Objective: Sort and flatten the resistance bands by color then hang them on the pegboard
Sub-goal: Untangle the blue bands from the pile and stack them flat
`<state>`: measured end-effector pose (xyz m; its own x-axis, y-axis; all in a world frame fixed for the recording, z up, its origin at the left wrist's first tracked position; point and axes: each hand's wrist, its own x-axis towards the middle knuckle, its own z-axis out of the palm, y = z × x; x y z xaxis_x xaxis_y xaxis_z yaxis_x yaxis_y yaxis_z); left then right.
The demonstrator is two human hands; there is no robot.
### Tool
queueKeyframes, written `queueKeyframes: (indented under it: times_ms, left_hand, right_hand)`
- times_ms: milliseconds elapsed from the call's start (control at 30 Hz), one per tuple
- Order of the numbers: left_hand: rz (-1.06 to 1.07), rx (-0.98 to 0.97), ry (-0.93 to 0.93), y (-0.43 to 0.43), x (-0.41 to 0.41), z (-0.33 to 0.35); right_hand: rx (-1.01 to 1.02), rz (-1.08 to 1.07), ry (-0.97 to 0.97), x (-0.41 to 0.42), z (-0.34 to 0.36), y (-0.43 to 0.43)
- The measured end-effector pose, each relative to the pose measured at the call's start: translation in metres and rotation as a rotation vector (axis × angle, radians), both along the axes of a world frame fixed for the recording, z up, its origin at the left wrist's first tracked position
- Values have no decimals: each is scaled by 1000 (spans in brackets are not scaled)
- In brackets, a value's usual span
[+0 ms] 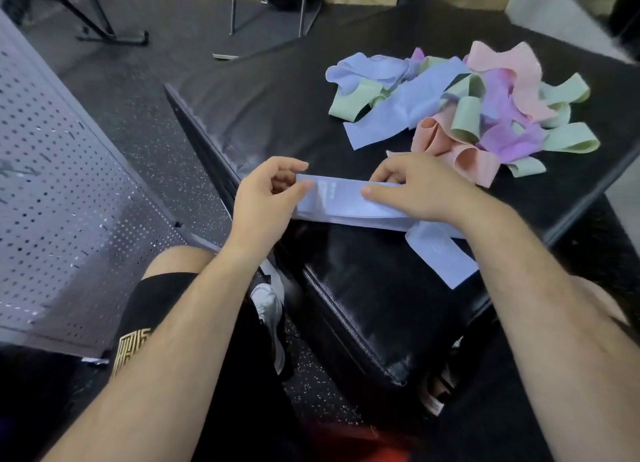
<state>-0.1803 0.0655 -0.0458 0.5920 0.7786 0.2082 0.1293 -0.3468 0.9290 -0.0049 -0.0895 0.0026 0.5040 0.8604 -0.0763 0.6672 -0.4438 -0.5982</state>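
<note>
A light blue band lies stretched flat at the near edge of the black padded tabletop, held at both ends. The left hand pinches its left end between thumb and curled fingers; the right hand grips the other end, thumb pressed on top. A second blue band lies beneath the right wrist. The tangled pile of bands, blue, green, pink and purple, sits farther back on the right. The grey pegboard stands on the left.
</note>
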Motion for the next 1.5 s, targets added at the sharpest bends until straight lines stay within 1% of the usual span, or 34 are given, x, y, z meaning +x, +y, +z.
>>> queueKeyframes:
  times_ms: [167,333,567,600,700,767,800,867,967,1067,1133,1233,1333,1500]
  left_hand:
    - [11,-5,69,8,8,-9]
    - [41,61,122,9,4,-11]
    - [89,257,180,4,4,-17]
    - [103,332,189,3,3,-18]
    - [97,698,265,-8,5,-23]
    - [-16,829,321,-19,10,-26]
    - [-92,843,367,-24,13,-27]
    - [-195,785,475,-28,15,-31]
    - [-232,724,575,-25,14,-33]
    - [-217,734,598,-26,15,-32]
    - [-210,729,617,-27,16,-32]
    - [-213,702,644,-28,17,-32]
    - [-209,691,649,-28,18,-32]
    - [-197,696,661,-31,18,-29]
  right_hand:
    - [-48,-1,71,5,-8,8]
    - [-88,-22,101,6,-15,12]
    - [-72,-76,71,2,-20,14]
    - [-70,-81,67,2,-20,14]
    - [-67,-88,63,0,-20,14]
    - [-60,-80,55,-1,-20,13]
    - [-58,-72,49,-2,-20,12]
    - [-52,-61,57,-1,-19,10]
    - [-24,-65,119,3,-16,5]
    - [-10,-73,161,8,-8,-2]
    - [-39,-77,152,12,-2,-8]
    - [-98,-84,114,17,4,-16]
    - [-106,-126,62,23,7,-25]
    - [-155,-161,-30,28,-5,-30]
